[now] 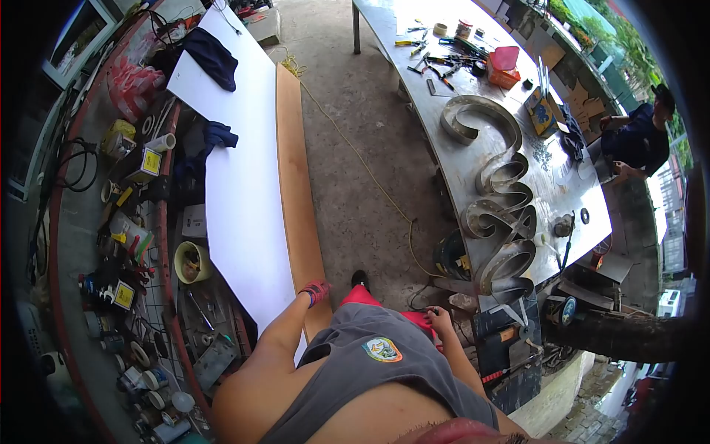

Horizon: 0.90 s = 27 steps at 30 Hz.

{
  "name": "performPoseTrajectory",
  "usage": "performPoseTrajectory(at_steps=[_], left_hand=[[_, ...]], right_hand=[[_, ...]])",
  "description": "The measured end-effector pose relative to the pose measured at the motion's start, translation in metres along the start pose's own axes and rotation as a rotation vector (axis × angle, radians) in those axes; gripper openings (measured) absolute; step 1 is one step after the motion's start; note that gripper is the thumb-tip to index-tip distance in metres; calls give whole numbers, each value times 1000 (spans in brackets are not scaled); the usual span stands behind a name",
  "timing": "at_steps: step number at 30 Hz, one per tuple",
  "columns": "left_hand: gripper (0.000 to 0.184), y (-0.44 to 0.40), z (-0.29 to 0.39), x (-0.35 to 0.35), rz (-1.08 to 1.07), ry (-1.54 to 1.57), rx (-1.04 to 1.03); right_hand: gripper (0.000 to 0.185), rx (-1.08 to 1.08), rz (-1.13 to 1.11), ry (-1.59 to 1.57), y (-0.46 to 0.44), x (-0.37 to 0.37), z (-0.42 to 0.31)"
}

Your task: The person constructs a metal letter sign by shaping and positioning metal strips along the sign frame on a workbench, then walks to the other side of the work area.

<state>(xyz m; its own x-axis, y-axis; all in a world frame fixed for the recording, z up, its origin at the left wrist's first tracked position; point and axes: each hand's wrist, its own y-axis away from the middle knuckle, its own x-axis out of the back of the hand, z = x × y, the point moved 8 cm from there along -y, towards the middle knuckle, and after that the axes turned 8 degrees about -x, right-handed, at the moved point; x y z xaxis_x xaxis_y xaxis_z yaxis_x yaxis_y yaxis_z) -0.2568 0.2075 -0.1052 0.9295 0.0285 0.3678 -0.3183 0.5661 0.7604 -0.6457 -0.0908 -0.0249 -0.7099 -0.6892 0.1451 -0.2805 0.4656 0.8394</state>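
Observation:
My left hand [316, 291], in a red and dark patterned glove, rests at the brown wooden board [296, 170], near its lower end; its fingers are too small to make out. The board lies along the right edge of a long white sheet [248, 163]. My right hand [438, 320] is bare, with curled fingers, beside my red trousers; whatever it may hold is too small to tell. Right of it stands a dark metal stand [510, 370].
A metal table [421, 81] bears curved metal strip shapes [506, 185], pliers and a red box [503, 74]. A person [640, 140] stands beyond it. A yellow cord [362, 159] crosses the floor. Cluttered shelves [164, 222] with a bucket [192, 263] line the left side.

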Motion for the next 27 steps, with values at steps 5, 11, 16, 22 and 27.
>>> performPoseTrajectory(at_steps=[5, 11, 16, 22, 27], left_hand=[[33, 40, 12, 99, 362, 668, -138], [32, 79, -38, 95, 467, 1008, -42], [31, 97, -107, 4, 255, 959, 287], [34, 82, -86, 5, -10, 57, -161], [37, 42, -64, 74, 317, 1053, 290]], right_hand=[[19, 135, 95, 464, 9, -43, -89], [18, 52, 81, 557, -29, -58, -149], [20, 186, 59, 682, -54, -105, -201], [22, 231, -60, 752, -69, -157, -232], [23, 210, -76, 726, -116, -146, -265]])
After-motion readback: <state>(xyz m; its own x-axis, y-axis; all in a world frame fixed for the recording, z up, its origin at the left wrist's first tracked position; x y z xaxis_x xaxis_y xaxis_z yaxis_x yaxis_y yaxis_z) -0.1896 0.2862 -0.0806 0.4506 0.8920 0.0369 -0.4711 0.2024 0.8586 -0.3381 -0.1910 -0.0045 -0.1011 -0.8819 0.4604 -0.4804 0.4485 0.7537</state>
